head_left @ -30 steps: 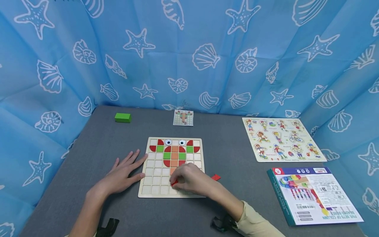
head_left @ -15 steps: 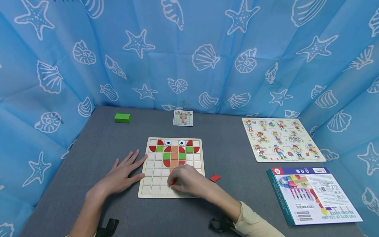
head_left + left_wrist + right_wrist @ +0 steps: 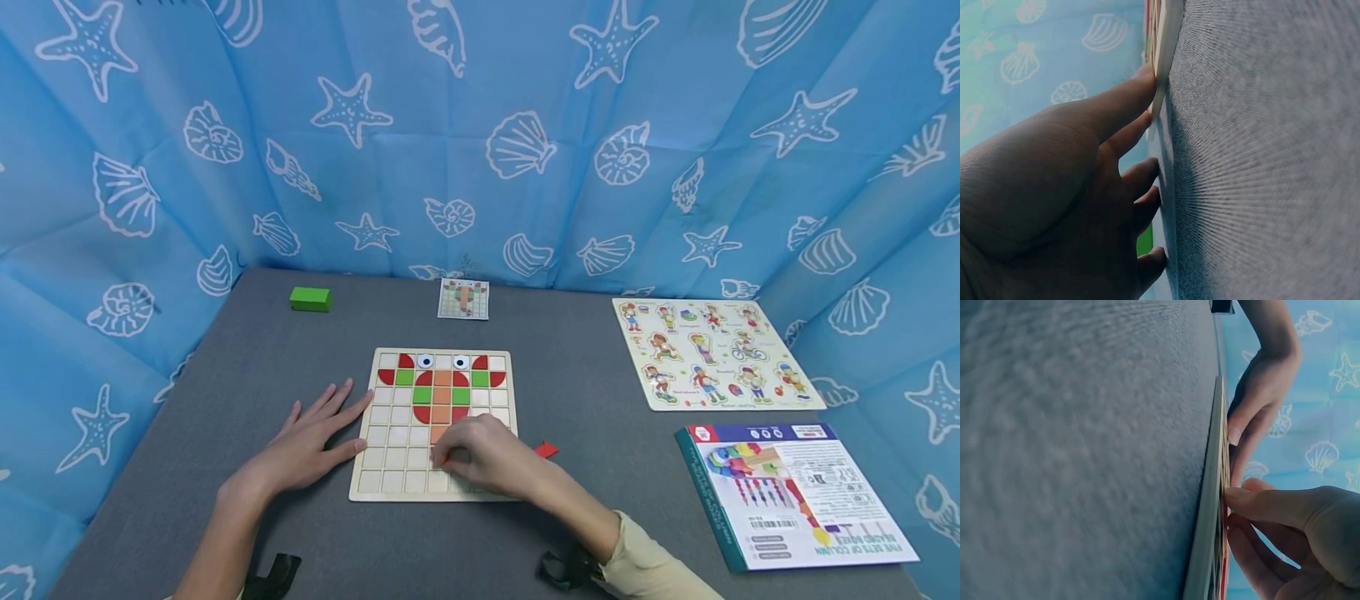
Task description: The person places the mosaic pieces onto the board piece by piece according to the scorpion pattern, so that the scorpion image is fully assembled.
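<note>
A wooden grid board (image 3: 382, 457) lies on the grey table, with red, green, orange and eye tiles set in its upper and middle cells. My left hand (image 3: 311, 442) lies with fingers spread at the board's left side, thumb and a fingertip touching its edge; the left wrist view shows the thumb (image 3: 1119, 100) against that edge. Over the lower middle cells, my right hand (image 3: 487, 454) pinches a small red tile (image 3: 445, 459), mostly hidden by the fingers. In the right wrist view the thumb (image 3: 1272, 506) and fingers are down at the board's surface.
Loose red pieces (image 3: 547, 450) lie just right of the board, partly behind the right wrist. A pattern card (image 3: 463, 310) and a green block (image 3: 311, 299) are farther back. On the right are a picture puzzle board (image 3: 637, 392) and a flat box (image 3: 802, 500).
My right hand shifted slightly left, then back right, over the same lower cells, still holding the red tile. Less of the tile shows now. The left hand and board stayed put.
</note>
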### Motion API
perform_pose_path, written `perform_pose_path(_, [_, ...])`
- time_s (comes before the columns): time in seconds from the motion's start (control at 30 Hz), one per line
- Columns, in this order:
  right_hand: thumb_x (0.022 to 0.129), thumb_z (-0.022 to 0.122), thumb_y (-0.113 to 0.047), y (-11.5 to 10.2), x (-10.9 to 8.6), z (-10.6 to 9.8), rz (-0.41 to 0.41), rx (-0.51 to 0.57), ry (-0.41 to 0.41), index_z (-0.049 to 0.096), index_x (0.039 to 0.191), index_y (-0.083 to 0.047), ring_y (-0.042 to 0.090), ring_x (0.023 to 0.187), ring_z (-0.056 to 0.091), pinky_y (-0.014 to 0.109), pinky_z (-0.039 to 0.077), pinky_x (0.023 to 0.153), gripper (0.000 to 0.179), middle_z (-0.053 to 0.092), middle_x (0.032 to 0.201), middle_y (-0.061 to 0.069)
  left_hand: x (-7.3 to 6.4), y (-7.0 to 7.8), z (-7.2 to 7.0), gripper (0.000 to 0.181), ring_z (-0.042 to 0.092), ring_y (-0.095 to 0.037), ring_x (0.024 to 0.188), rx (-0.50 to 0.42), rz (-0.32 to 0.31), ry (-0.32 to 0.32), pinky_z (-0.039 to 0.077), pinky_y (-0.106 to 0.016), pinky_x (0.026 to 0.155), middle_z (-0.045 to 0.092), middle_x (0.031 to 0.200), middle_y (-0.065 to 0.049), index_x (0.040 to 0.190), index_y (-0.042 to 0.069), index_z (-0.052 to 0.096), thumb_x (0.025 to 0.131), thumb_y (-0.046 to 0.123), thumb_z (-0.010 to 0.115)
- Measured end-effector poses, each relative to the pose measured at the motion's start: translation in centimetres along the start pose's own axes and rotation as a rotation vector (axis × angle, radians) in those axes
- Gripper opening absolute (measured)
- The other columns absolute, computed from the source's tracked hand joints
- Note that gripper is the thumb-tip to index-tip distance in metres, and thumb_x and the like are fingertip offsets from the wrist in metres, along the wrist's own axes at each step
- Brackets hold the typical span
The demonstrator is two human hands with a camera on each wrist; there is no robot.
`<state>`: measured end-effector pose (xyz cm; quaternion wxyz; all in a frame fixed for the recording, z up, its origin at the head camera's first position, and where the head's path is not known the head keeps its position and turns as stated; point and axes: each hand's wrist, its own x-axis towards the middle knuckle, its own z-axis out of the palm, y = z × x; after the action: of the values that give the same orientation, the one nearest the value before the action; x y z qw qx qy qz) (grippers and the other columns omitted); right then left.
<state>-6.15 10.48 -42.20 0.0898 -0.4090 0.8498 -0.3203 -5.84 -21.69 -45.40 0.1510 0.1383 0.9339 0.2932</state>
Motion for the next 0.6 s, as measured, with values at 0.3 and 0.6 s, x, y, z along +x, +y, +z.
perform_pose_path(0.3, [0.097,0.081,-0.004,1.4,-2.0,-2.7,0.125,0.104,0.017,0.084,0.106,-0.009,0.003,0.092,0.072,0.032,0.066,0.088,0.011,0.084,0.102,0.001,0.1,-0.4,0.3,0.077,0.015,-0.052,0.168,0.031,-0.018,-0.014,0.004,-0.085,0.126,0.023,0.182,-0.019,0.170,0.036,0.035,0.103,0.062,0.065])
perform_pose_path(0.6, [0.095,0.082,-0.005,3.8,-5.9,-6.0,0.295,0.070,0.018,0.081,0.108,-0.008,0.001,0.084,0.066,0.030,0.064,0.078,0.013,0.080,0.098,0.001,-0.5,1.6,-0.9,0.077,0.015,-0.053,0.167,0.035,-0.032,-0.041,0.005,-0.085,0.126,0.023,0.181,-0.022,0.171,0.025,0.037,0.105,0.053,0.067])
